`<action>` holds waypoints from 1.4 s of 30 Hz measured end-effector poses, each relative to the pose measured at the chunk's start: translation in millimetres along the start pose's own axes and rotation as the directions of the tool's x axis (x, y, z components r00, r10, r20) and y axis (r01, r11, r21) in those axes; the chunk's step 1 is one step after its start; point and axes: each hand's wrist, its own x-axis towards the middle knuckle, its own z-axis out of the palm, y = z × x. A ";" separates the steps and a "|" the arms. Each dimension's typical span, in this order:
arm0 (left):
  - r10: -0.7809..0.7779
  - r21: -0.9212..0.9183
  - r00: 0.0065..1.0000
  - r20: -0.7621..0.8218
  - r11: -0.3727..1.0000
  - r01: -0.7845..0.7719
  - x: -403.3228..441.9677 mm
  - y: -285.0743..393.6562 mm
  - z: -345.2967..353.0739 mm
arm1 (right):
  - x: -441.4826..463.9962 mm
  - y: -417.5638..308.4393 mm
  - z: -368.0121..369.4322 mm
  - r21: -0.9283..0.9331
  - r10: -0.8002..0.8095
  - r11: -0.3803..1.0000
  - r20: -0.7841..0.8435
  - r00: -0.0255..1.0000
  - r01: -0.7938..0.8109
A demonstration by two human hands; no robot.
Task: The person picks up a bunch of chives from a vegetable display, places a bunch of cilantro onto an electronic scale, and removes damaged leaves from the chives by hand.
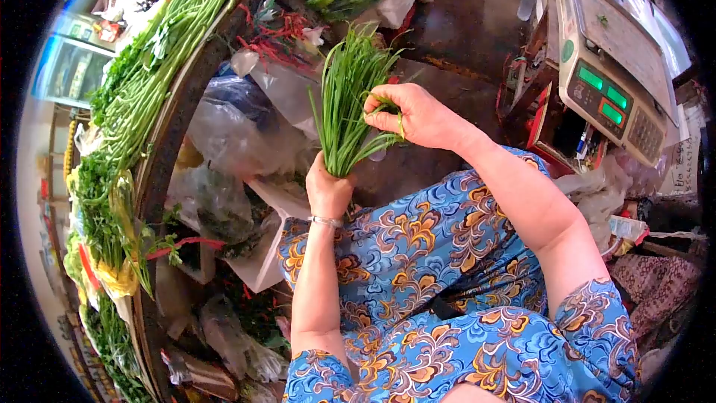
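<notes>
1. Blue patterned clothing (425,254) lies nearest; beyond it, the left hand (330,190) grips the green bunch (347,97) by its base — a firm hold should suit.
2. Right hand (412,114) pinches bent strands (402,128) beside it — gentle handling should spare the rest.
3. Farther out: leafy stems (168,63) left, scale (625,56) right.

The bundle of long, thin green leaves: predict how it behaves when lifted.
The green leaf bundle probably flops at its tips, where outer blades curve. It seems light, being slim blades, and may shed strands, since several stray sideways.
</notes>
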 end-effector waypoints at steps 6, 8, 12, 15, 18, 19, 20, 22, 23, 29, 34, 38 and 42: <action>-0.004 0.027 1.000 -0.003 1.000 0.004 0.8 -1.2 0.6 | 0.9 8.6 0.8 0.236 0.026 0.971 0.067 0.997 -0.041; 0.005 0.019 1.000 -0.009 1.000 -0.005 1.6 -3.8 1.5 | 0.9 9.3 0.9 0.214 -0.021 0.977 0.030 0.999 0.014; -0.005 0.098 1.000 -0.017 0.995 0.006 -0.8 4.5 -1.0 | -0.3 1.7 -3.2 0.085 0.040 0.996 0.026 0.999 -0.042; -0.007 0.118 1.000 -0.019 0.993 0.009 -0.9 3.7 -0.7 | -0.3 2.6 -0.2 0.041 -0.017 0.999 0.004 1.000 0.017; 0.004 0.120 1.000 -0.022 0.993 -0.002 -0.6 1.0 0.7 | 1.0 9.1 5.8 0.031 -0.024 0.999 -0.073 0.997 0.026; 0.004 0.121 1.000 -0.020 0.993 -0.002 -0.8 1.2 1.0 | 1.0 9.7 6.2 0.031 -0.023 0.999 -0.074 0.997 0.025; 0.005 0.130 1.000 -0.020 0.992 -0.003 -1.0 2.2 0.8 | 1.1 9.6 6.5 0.015 -0.012 1.000 -0.085 0.996 0.014; 0.006 0.139 1.000 -0.019 0.990 -0.003 -1.3 3.1 0.8 | 1.4 7.6 6.2 0.001 -0.002 1.000 -0.097 0.995 0.002; 0.008 0.141 1.000 -0.019 0.990 -0.006 -1.6 3.2 1.0 | 1.3 4.4 5.0 -0.003 0.021 1.000 -0.086 0.996 -0.021; 0.005 0.174 1.000 -0.009 0.985 -0.004 -2.6 4.0 2.8 | 5.5 7.2 9.9 0.122 0.050 0.992 -0.081 0.995 -0.040; 0.016 0.193 1.000 -0.010 0.981 -0.014 -2.9 5.3 2.9 | 4.1 7.2 12.8 0.176 0.010 0.984 -0.063 0.998 0.001; -0.042 0.223 0.999 -0.009 0.974 0.043 -0.9 6.7 3.6 | 1.3 5.3 15.8 0.078 -0.179 0.980 -0.043 0.983 0.182; -0.027 0.247 0.999 -0.017 0.969 0.030 -2.0 8.9 3.6 | 2.8 6.9 15.3 0.314 0.008 0.949 0.025 1.000 -0.015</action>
